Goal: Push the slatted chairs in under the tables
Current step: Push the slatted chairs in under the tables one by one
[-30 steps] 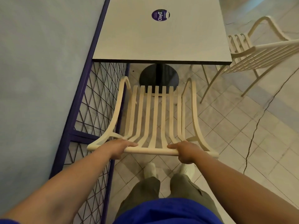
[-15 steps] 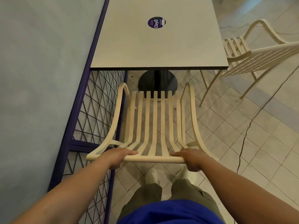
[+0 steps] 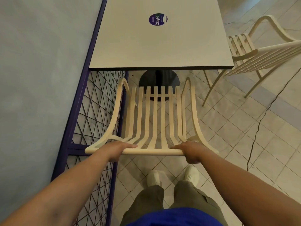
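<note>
A cream slatted chair (image 3: 154,118) stands right in front of me, its seat facing a grey square table (image 3: 159,41) with a black round base (image 3: 159,79). The seat's front edge lies just short of the table's near edge. My left hand (image 3: 117,150) grips the left part of the chair's top rail, fingers curled over it. My right hand (image 3: 191,152) grips the right part of the same rail. A second cream slatted chair (image 3: 260,54) stands out from the table's right side.
A purple metal frame with wire mesh (image 3: 96,115) runs along the chair's left side, against a pale blue wall (image 3: 40,79). The floor is tiled, with a long crack (image 3: 263,115) on the right. My white shoes (image 3: 171,176) stand behind the chair.
The chair has slid forward a little toward the table while both hands keep their grip on the top rail. The view has shifted slightly with me.
</note>
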A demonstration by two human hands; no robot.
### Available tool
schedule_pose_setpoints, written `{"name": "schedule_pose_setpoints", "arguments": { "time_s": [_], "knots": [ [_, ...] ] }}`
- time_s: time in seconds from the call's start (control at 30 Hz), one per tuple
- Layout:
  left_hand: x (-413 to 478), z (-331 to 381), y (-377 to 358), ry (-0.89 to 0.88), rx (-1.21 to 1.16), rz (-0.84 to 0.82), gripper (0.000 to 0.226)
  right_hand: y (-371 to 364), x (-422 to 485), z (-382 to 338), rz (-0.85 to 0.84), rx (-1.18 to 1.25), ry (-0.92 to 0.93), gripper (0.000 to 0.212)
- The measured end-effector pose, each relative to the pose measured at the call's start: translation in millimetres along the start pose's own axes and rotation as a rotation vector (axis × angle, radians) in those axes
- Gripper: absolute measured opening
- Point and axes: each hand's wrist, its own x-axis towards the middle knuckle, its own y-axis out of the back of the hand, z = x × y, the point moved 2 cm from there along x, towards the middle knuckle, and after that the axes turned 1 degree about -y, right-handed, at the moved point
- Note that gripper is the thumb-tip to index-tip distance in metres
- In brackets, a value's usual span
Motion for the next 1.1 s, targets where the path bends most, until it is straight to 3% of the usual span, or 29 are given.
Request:
{"name": "schedule_pose_setpoints", "arguments": {
  "time_s": [0.57,0.7,1.1],
  "knots": [
    [8.2,-10.3,12.3,0.010,0.006,0.038,0.090,10.3,15.2,3.6,0.004,-0.014,-0.029,0.079],
    [3.9,-10.1,10.7,0.011,0.004,0.015,0.086,8.1,17.1,-2.4,-0.003,0.023,-0.024,0.069],
    [9.8,0.3,18.1,0.034,0.021,0.046,0.091,10.5,23.8,-1.7,0.047,-0.067,0.013,0.078]
  ]
}}
